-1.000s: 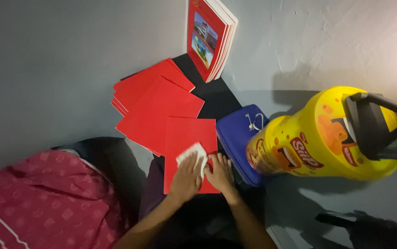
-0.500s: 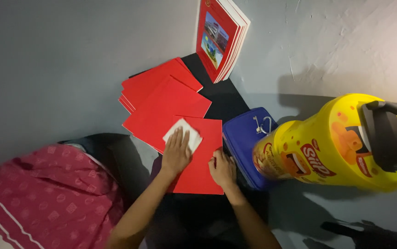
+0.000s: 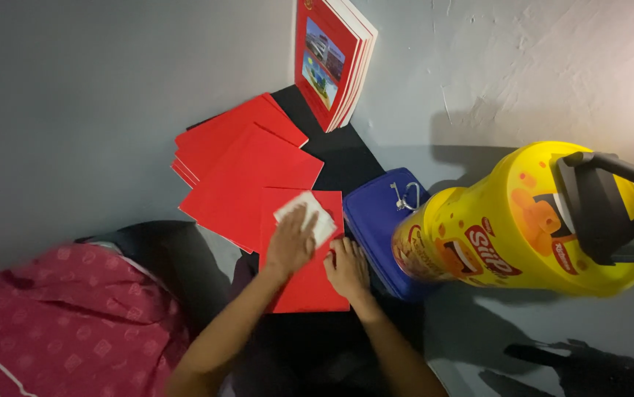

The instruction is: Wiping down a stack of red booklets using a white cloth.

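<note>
Since half a second ago, our left hand [image 3: 291, 241] has slid the white cloth [image 3: 308, 217] to the right, up near the far right corner of the red sheet [image 3: 304, 283]. So we have rubbed across more of that sheet. Our left hand lies flat and open on the cloth, not gripping it. Our right hand [image 3: 346, 266] presses flat on the sheet's right edge. A blue box [image 3: 383, 220] and a yellow jar [image 3: 523, 220] sit just to the right. More red sheets [image 3: 243, 169] lie farther away.

Dim scene; light from right; hard shadows; slight motion blur
</note>
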